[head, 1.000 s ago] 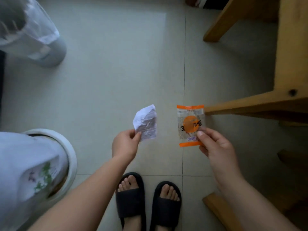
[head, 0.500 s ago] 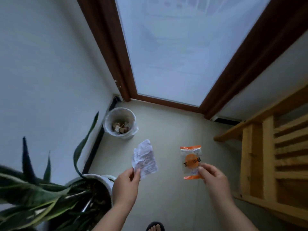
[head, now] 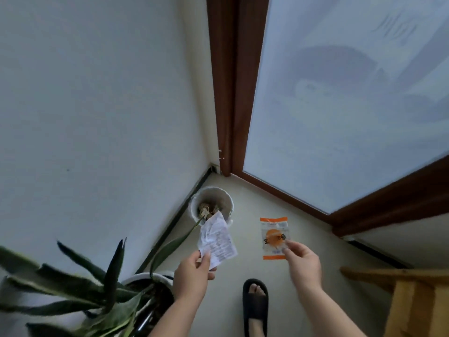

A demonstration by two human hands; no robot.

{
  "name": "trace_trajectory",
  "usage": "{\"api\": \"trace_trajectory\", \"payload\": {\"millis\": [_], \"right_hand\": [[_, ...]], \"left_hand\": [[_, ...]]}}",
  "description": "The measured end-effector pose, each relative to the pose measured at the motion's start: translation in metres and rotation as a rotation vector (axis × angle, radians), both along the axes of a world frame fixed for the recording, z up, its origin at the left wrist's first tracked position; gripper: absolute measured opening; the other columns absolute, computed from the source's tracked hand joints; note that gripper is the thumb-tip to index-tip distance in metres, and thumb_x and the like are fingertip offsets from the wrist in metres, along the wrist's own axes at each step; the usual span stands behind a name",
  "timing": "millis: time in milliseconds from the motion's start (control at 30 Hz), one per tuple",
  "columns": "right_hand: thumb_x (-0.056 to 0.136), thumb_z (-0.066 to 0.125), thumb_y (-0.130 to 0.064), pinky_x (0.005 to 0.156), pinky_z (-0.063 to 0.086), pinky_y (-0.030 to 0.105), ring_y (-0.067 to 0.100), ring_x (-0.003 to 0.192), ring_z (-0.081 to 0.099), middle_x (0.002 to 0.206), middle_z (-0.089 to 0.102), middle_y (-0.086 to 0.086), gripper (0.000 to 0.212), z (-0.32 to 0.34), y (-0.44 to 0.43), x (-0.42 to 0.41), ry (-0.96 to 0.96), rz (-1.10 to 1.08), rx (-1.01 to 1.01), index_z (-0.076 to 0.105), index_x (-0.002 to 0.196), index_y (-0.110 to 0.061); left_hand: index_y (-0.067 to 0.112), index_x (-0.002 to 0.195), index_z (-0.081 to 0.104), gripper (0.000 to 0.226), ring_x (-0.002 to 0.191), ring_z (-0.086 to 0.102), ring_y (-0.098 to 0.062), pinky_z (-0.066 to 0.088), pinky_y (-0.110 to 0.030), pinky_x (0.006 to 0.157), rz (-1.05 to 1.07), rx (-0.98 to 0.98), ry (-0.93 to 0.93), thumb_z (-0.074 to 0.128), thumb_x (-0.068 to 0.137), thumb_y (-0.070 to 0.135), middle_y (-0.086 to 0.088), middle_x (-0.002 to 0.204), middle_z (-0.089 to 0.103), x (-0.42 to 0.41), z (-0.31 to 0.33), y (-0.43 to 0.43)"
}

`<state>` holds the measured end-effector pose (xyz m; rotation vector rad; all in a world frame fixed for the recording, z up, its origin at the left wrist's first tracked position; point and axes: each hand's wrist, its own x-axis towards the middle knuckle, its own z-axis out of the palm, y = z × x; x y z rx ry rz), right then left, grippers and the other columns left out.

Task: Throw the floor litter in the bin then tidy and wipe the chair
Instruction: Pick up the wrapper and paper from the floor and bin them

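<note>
Home corner, potted plant, frosted door, wooden chair

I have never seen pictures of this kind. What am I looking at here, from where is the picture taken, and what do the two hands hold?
There is no machine here. A person wears one wide-angle camera on the head, so you look forward and down along that person's own arms.

The left hand pinches a crumpled white paper at its lower corner. The right hand holds an orange and clear snack wrapper by its side.

Ahead, in the corner of the floor beside the wall, stands a white bin with some litter already inside. At the lower left is a potted plant, at the lower right part of a wooden chair. One foot in a black slipper shows between the arms.
</note>
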<state>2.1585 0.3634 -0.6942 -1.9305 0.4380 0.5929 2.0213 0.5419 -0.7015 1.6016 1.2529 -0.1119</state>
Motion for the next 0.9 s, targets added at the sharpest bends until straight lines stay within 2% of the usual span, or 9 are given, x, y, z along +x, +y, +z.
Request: {"api": "trace_trajectory", "payload": {"millis": [100,200,333,400,467,600,767,900], "right_hand": [[0.089,0.062,-0.008,0.066,0.045,0.029,0.017,0.083,0.064,0.092,0.070,0.006,0.024,-0.023,0.024,0.039,0.044,0.100,-0.053,0.068,0.112,-0.008],[0.090,0.061,-0.011,0.067,0.046,0.029,0.018,0.089,0.065,0.100,0.070,0.006,0.029,-0.042,0.043,0.067,0.073,0.224,-0.085,0.064,0.119,-0.010],[0.091,0.060,-0.014,0.066,0.049,0.029,0.013,0.086,0.066,0.096,0.072,0.002,0.029,-0.081,0.070,0.097,0.103,0.335,-0.115,0.062,0.120,-0.013],[0.091,0.059,-0.013,0.066,0.049,0.028,0.011,0.084,0.065,0.094,0.072,0.003,0.028,-0.103,0.085,0.105,0.130,0.362,-0.098,0.062,0.119,-0.012],[0.091,0.058,-0.011,0.059,0.046,0.024,0.007,0.080,0.064,0.091,0.073,0.003,0.025,-0.128,0.101,0.111,0.133,0.394,-0.097,0.063,0.115,-0.013],[0.091,0.059,-0.017,0.058,0.046,0.026,0.006,0.078,0.064,0.088,0.073,-0.002,0.026,-0.184,0.128,0.121,0.119,0.461,-0.151,0.065,0.116,-0.016],[0.091,0.058,-0.021,0.057,0.043,0.027,0.013,0.076,0.062,0.094,0.073,0.004,0.028,-0.251,0.157,0.138,0.041,0.578,-0.247,0.067,0.117,-0.015],[0.090,0.057,-0.020,0.057,0.046,0.029,0.016,0.071,0.062,0.090,0.074,0.001,0.026,-0.292,0.177,0.147,-0.017,0.664,-0.281,0.070,0.113,-0.018]], "left_hand": [[0.025,0.077,0.065,0.021,0.059,0.069,-0.008,0.055,-0.035,0.066,0.038,0.014,0.054,0.055,0.093,0.031,0.005,0.066,0.074,0.025,-0.015,0.007],[0.023,0.078,0.066,0.022,0.058,0.066,-0.004,0.045,-0.026,0.054,0.078,0.050,0.111,0.053,0.094,0.031,0.006,0.067,0.072,0.048,-0.031,0.014],[0.025,0.075,0.064,0.023,0.053,0.066,-0.010,0.052,-0.030,0.059,0.160,-0.033,0.137,0.052,0.094,0.030,0.004,0.064,0.073,0.076,-0.074,0.029],[0.022,0.074,0.062,0.023,0.049,0.063,-0.012,0.050,-0.027,0.055,0.206,-0.064,0.151,0.052,0.094,0.029,0.003,0.064,0.073,0.089,-0.097,0.040],[0.020,0.078,0.063,0.021,0.046,0.061,-0.009,0.047,-0.024,0.051,0.223,-0.043,0.158,0.052,0.095,0.028,0.003,0.066,0.073,0.101,-0.121,0.054],[0.021,0.087,0.063,0.019,0.047,0.062,-0.008,0.052,-0.029,0.056,0.164,0.040,0.178,0.049,0.096,0.031,0.005,0.063,0.071,0.116,-0.173,0.081],[0.023,0.105,0.064,0.026,0.051,0.059,-0.009,0.042,-0.026,0.053,0.043,0.025,0.244,0.046,0.096,0.038,0.006,0.067,0.072,0.124,-0.244,0.109],[0.020,0.103,0.064,0.027,0.054,0.059,-0.008,0.043,-0.027,0.054,-0.008,0.034,0.296,0.045,0.096,0.039,0.007,0.069,0.070,0.130,-0.286,0.130]]}}
